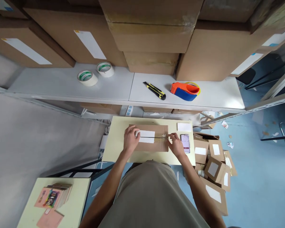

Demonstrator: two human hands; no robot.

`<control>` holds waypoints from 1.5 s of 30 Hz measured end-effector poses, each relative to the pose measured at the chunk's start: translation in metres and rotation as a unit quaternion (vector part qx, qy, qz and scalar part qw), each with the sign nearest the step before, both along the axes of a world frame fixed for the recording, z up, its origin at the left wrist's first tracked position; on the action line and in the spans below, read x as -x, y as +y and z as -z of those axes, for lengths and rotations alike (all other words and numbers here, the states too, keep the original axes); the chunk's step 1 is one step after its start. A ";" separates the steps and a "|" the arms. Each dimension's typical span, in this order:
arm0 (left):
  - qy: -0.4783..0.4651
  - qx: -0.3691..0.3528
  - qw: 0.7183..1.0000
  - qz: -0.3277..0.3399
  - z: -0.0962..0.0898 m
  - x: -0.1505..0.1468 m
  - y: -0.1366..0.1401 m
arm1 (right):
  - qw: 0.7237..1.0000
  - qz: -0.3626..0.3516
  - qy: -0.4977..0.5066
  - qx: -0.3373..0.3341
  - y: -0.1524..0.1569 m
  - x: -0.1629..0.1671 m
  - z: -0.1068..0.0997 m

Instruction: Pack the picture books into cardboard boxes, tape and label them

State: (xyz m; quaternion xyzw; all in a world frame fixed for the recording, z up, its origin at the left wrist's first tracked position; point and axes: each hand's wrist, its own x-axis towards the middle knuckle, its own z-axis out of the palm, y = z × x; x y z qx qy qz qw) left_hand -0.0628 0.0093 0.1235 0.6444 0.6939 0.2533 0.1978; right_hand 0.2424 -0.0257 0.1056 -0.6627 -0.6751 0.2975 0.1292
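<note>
A brown cardboard box (159,146) lies on the pale yellow table in front of me, its long seam running left to right. A white label (146,136) on its top is crossed by the dark seam line. My left hand (131,139) grips the box's left end, with thumb and fingers curled near the label's left edge. At the right end, the closed fingers of my right hand (175,144) touch the box edge. Beside those fingertips is a shiny, wrinkled patch of clear tape (164,136). Whether they pinch a bit of it is too small to tell.
Right of the box lie a phone (185,143) and a stack of white labels (184,127). The shelf (123,87) ahead holds tape rolls (87,78), a utility knife (155,91), a tape dispenser (185,91) and large boxes. Small boxes (213,169) pile up at right; books (53,196) sit lower left.
</note>
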 end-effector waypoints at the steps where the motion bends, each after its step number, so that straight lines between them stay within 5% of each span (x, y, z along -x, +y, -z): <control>1: -0.008 -0.015 1.000 0.021 -0.007 -0.012 0.006 | 1.000 -0.013 -0.010 -0.004 0.006 -0.002 -0.009; 5: -0.049 -0.098 0.990 0.091 -0.047 -0.065 0.039 | 0.991 -0.046 -0.023 -0.124 0.048 -0.017 -0.069; 8: -0.093 -0.152 0.976 0.123 -0.083 -0.104 0.067 | 0.961 -0.020 -0.075 -0.267 0.101 -0.033 -0.123; 10: -0.120 -0.184 0.965 0.142 -0.106 -0.127 0.083 | 0.945 0.004 -0.132 -0.300 0.141 -0.041 -0.147; 14: -0.150 -0.213 0.951 0.166 -0.137 -0.159 0.099 | 0.950 -0.008 -0.213 -0.228 0.211 -0.050 -0.155; 17: -0.178 -0.208 0.948 0.161 -0.143 -0.165 0.095 | 0.954 -0.031 -0.227 -0.194 0.233 -0.055 -0.146; 20: -0.221 -0.186 0.947 0.139 -0.133 -0.153 0.078 | 0.959 -0.010 -0.192 -0.207 0.213 -0.054 -0.141; 23: -0.287 -0.136 0.939 0.130 -0.116 -0.130 0.049 | 0.970 0.025 -0.100 -0.218 0.155 -0.040 -0.143; 30: -0.477 0.012 0.877 0.051 -0.088 -0.091 -0.035 | 0.973 0.030 0.216 -0.076 0.026 0.036 -0.139; 35: -0.525 0.041 0.850 -0.012 -0.081 -0.062 -0.068 | 0.970 0.002 0.242 -0.022 0.006 0.082 -0.130; 38: -0.527 0.066 0.847 0.024 -0.078 -0.032 -0.075 | 0.976 -0.013 0.215 -0.005 0.003 0.099 -0.130; 41: -0.529 0.109 0.839 0.065 -0.074 0.010 -0.071 | 0.982 -0.028 0.184 0.019 0.002 0.110 -0.131; 45: -0.541 0.163 0.825 0.028 -0.072 0.068 -0.052 | 0.984 -0.055 0.157 0.065 0.000 0.123 -0.135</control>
